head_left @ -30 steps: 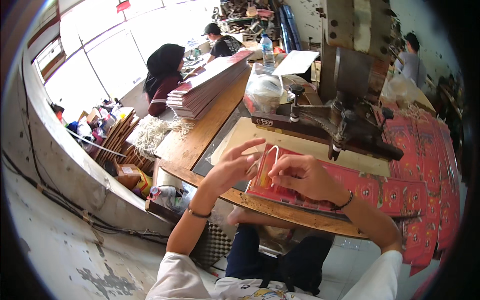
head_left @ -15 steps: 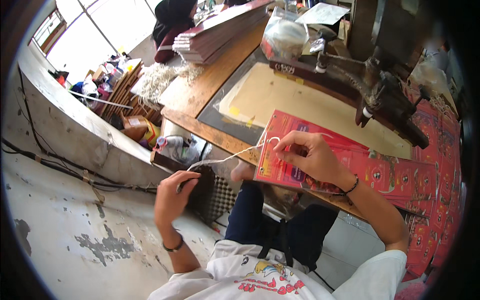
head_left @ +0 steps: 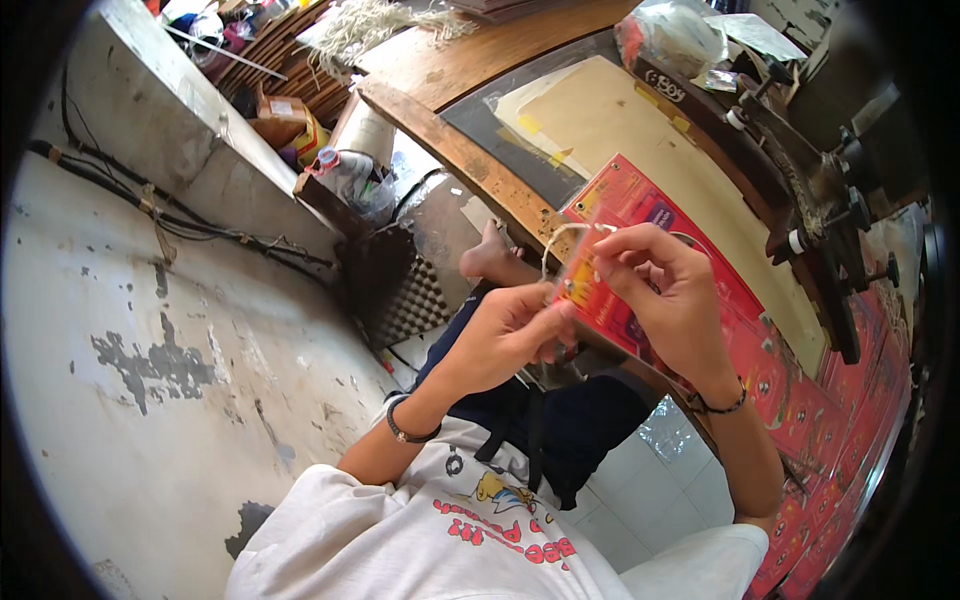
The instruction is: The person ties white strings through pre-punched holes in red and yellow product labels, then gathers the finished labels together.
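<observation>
My left hand (head_left: 510, 335) is closed at the near left corner of a red printed card (head_left: 610, 305), thumb on top. The card looks slightly lifted and its corner is smeared by motion. My right hand (head_left: 668, 290) pinches a white string (head_left: 565, 232) above the card with thumb and forefinger. From there the string loops over the card's left edge and down to my left hand, where its end is hidden. Another red card (head_left: 618, 188) with small holes at its corners lies just behind, on the table.
More red cards (head_left: 825, 500) cover the right side. A dark metal frame with clamps (head_left: 800, 190) stands over the yellowish board (head_left: 590, 100). A bundle of white strings (head_left: 370, 35) and a plastic bag (head_left: 675, 40) lie farther back. The wooden table edge (head_left: 460, 150) runs diagonally.
My left hand has come from the far left, where it drew the string out, to the card's corner. The string has gone from stretched to a slack loop. The view has shifted.
</observation>
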`<state>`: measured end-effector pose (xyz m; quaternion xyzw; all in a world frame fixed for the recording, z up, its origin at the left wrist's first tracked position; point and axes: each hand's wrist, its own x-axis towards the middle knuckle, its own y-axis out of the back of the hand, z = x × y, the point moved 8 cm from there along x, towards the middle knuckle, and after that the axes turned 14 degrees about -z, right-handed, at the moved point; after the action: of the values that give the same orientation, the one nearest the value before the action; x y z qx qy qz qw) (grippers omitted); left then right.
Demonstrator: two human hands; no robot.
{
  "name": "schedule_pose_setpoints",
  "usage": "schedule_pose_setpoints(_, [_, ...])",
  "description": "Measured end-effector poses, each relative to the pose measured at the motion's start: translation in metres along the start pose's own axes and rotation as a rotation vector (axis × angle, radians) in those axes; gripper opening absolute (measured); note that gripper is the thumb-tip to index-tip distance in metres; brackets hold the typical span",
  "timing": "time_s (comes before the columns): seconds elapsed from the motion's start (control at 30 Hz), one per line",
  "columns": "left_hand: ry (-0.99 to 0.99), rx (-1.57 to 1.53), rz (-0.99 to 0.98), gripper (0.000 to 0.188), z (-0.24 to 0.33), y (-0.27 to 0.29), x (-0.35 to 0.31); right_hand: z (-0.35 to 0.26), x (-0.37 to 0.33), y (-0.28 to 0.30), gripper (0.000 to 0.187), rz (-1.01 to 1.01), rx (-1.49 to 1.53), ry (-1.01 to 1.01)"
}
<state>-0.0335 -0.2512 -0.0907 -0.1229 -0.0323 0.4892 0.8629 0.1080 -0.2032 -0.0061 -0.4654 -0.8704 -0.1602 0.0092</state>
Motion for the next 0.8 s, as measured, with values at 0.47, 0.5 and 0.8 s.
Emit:
schedule_pose_setpoints(0.47, [-0.080,-0.260,-0.217,0.035,-0.025,-0.007,0.009,0.017,0.001,-0.015,0.015,-0.183,-0.019,0.042])
schedule_pose_setpoints(0.5, [-0.088,-0.278,-0.245,0.034,-0.026,-0.007,0.009,0.018,0.002,-0.017,0.016,-0.226,-0.031,0.043])
schedule_pose_setpoints(0.8, [-0.066,-0.343,-0.207,0.036,-0.032,-0.005,0.012,0.016,0.004,-0.017,0.014,-0.304,-0.075,0.052])
